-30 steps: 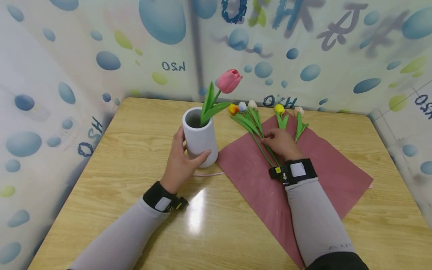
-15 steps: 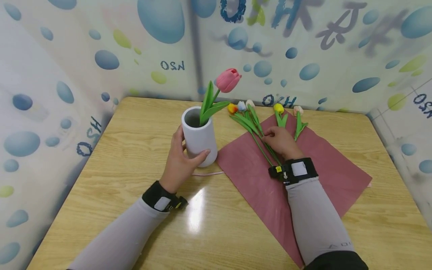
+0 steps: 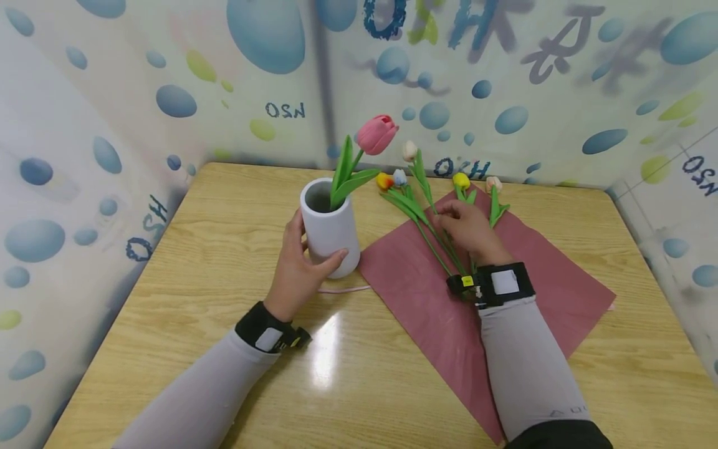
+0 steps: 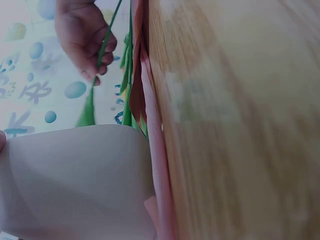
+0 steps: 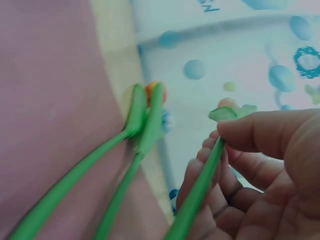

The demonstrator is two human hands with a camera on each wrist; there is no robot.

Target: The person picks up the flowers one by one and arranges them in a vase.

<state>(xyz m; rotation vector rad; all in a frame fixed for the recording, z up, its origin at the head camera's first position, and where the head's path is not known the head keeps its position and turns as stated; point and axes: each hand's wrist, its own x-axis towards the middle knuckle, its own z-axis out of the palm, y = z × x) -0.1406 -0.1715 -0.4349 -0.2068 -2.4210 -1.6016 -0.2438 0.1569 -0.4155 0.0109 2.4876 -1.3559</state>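
Note:
My left hand (image 3: 297, 268) grips a white vase (image 3: 335, 240) around its side, thumb across the front. A pink tulip (image 3: 378, 135) with green leaves stands in the vase, leaning right. To the right, my right hand (image 3: 471, 231) pinches the stem of a white tulip (image 3: 409, 151), its bloom raised above the others. The right wrist view shows that green stem (image 5: 197, 195) between thumb and fingers. Beside it lie an orange tulip (image 3: 384, 181) and a pale blue tulip (image 3: 400, 178), their stems over mauve wrapping paper (image 3: 426, 318).
A yellow tulip (image 3: 461, 181) and a pale pink tulip (image 3: 493, 184) lie at the paper's far corner, partly behind the right hand. A thin pink ribbon (image 3: 344, 290) runs from the paper's left corner past the vase. The patterned wall (image 3: 224, 125) borders the wooden table (image 3: 213, 249).
The white tulip has risen away from the blue and orange ones, with my right hand lifting slightly. My left hand and the vase hold their place.

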